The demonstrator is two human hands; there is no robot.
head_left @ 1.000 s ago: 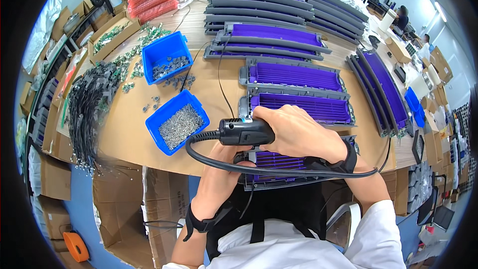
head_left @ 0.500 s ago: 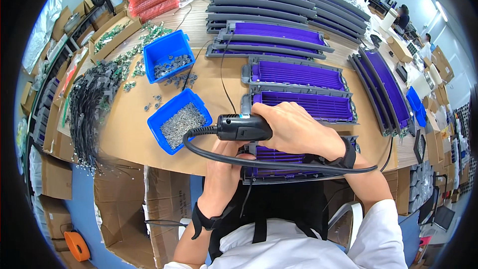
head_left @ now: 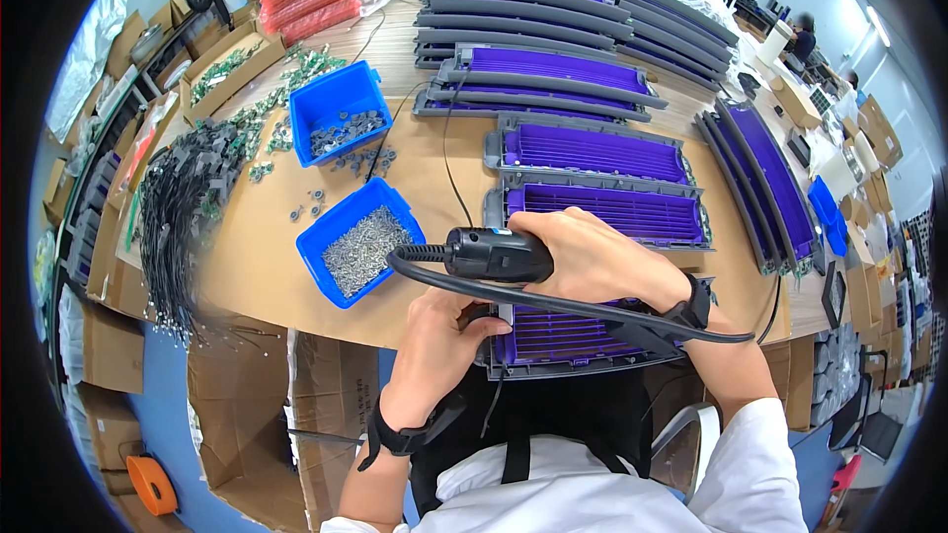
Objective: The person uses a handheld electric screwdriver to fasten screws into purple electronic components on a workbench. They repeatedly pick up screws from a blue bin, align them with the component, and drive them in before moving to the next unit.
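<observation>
At the near edge of the desk, gripping the driver in the closed right hand above the left end of the panel; since half a second ago, shifting it slightly right and baring the left thumb, suggesting adjusting there; touching that end with the half-curled left hand, hiding the fingertips, leaving any pinch impossible to tell.

We see glossy black plastic on the gripped corded tool, smooth purple plastic on the grille below it, and shiny metal screws in a glossy blue plastic bin leftward.
</observation>
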